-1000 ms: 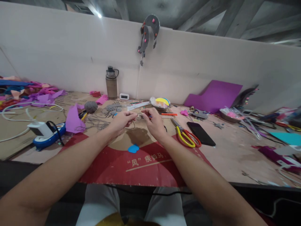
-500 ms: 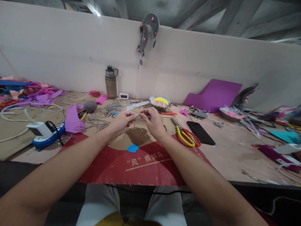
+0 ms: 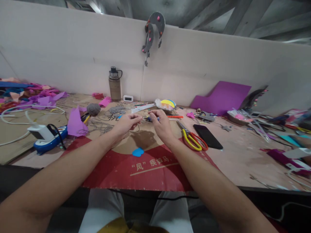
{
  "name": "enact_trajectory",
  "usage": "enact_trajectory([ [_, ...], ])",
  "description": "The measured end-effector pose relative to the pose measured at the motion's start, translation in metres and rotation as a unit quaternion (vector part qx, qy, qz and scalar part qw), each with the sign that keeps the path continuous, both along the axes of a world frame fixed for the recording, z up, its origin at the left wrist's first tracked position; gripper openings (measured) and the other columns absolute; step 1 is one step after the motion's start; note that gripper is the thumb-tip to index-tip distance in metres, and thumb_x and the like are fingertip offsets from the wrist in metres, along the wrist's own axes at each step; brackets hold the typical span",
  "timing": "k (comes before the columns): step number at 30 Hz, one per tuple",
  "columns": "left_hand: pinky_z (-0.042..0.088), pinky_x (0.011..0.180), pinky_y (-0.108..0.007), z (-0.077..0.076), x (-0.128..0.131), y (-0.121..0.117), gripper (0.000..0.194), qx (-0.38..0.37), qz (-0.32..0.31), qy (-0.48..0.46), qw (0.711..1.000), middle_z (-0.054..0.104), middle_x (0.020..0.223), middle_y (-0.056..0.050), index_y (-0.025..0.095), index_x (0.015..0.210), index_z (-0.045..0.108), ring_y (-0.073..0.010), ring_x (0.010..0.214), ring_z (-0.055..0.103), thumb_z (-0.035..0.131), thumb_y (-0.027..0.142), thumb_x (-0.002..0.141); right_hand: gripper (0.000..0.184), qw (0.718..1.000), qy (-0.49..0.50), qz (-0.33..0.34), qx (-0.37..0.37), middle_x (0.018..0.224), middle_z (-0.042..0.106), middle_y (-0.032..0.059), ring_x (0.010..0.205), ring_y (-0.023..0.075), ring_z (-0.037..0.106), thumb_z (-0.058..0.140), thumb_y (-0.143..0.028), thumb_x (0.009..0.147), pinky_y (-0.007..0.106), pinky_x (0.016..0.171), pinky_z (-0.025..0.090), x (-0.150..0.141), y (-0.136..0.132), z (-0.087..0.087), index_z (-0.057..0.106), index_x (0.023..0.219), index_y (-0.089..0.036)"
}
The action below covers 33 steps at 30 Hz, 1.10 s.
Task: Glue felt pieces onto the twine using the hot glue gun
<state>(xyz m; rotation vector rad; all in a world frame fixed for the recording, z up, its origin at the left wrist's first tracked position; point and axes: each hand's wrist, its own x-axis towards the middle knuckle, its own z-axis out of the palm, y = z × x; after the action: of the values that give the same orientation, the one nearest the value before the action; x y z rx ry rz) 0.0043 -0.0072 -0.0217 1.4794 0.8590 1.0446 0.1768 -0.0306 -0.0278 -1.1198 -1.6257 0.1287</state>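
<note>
My left hand [image 3: 128, 125] is pinched closed above the cardboard, thumb against forefinger. From its fingers a thin grey yarn strand [image 3: 138, 129] curves down. My right hand [image 3: 161, 124] is a short way to the right, thumb and fingers closed together. Whatever it holds is too small to make out. A blue heart-shaped cutout [image 3: 138, 152] lies below my hands on the red-printed cardboard [image 3: 116, 173]. Scissors [image 3: 193, 139] with one yellow and one red handle rest right of my right hand, beside a black phone [image 3: 208, 136].
A ball of grey yarn [image 3: 93, 109] and a purple scrap [image 3: 77, 123] lie left. Behind stand a bottle [image 3: 115, 85], a small clock [image 3: 128, 98] and a bowl [image 3: 167, 110]. A blue power strip [image 3: 51, 142] with cables sits left. Purple sheet [image 3: 222, 98] leans on the partition.
My right hand has moved slightly right, away from my left hand, widening the gap between them. My left hand has stayed nearly in place.
</note>
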Motion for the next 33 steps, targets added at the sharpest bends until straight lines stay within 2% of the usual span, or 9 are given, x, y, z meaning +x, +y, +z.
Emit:
enact_trajectory([
  [7,0.022,0.044,-0.021,0.0012,0.0003,-0.0023,0.024,-0.005,0.008,-0.010,1.000,0.052,0.061,0.002,0.014,0.069,0.060,-0.0043,0.046,0.035,0.071,0.035,0.069,0.015,1.000,-0.022,0.009,0.000,0.092,0.060,0.0060,0.087,0.0200,0.055,0.052,-0.030,0.087,0.036,0.083,0.042,-0.0012,-0.0011,-0.0004,0.063,0.094,-0.021],
  [13,0.022,0.044,-0.021,0.0062,0.0027,-0.0072,0.022,-0.016,0.023,-0.009,1.000,0.047,0.055,0.004,0.014,0.070,0.060,-0.0044,0.045,0.034,0.071,0.032,0.068,0.017,0.999,-0.034,0.001,-0.007,0.091,0.058,0.0064,0.088,0.0209,0.054,0.053,-0.029,0.087,0.037,0.081,0.042,-0.0033,-0.0036,-0.0001,0.063,0.095,-0.019],
  [20,0.021,0.043,-0.021,0.0032,0.0018,-0.0039,0.021,-0.003,0.027,-0.004,1.000,0.048,0.058,0.004,0.014,0.071,0.058,-0.0041,0.044,0.032,0.071,0.032,0.069,0.010,0.999,-0.037,-0.014,0.004,0.091,0.058,0.0060,0.086,0.0206,0.053,0.056,-0.027,0.085,0.036,0.078,0.042,-0.0034,-0.0054,0.0013,0.062,0.092,-0.021],
  [25,0.021,0.044,-0.023,-0.0001,-0.0007,-0.0004,0.022,0.043,0.057,0.023,0.997,0.046,0.058,0.004,0.016,0.074,0.059,-0.0053,0.044,0.032,0.069,0.035,0.071,0.006,0.999,-0.033,-0.025,-0.011,0.086,0.058,0.0043,0.083,0.0194,0.053,0.057,-0.026,0.084,0.034,0.074,0.041,-0.0057,-0.0051,-0.0006,0.060,0.084,-0.021],
  [33,0.027,0.048,-0.023,0.0009,-0.0011,-0.0035,0.022,0.124,0.089,0.091,0.984,0.052,0.062,0.003,0.016,0.079,0.063,-0.0074,0.050,0.036,0.067,0.037,0.072,0.006,0.999,-0.034,-0.009,-0.015,0.084,0.060,0.0037,0.081,0.0187,0.055,0.059,-0.026,0.084,0.033,0.073,0.041,-0.0081,-0.0081,-0.0003,0.062,0.084,-0.021],
])
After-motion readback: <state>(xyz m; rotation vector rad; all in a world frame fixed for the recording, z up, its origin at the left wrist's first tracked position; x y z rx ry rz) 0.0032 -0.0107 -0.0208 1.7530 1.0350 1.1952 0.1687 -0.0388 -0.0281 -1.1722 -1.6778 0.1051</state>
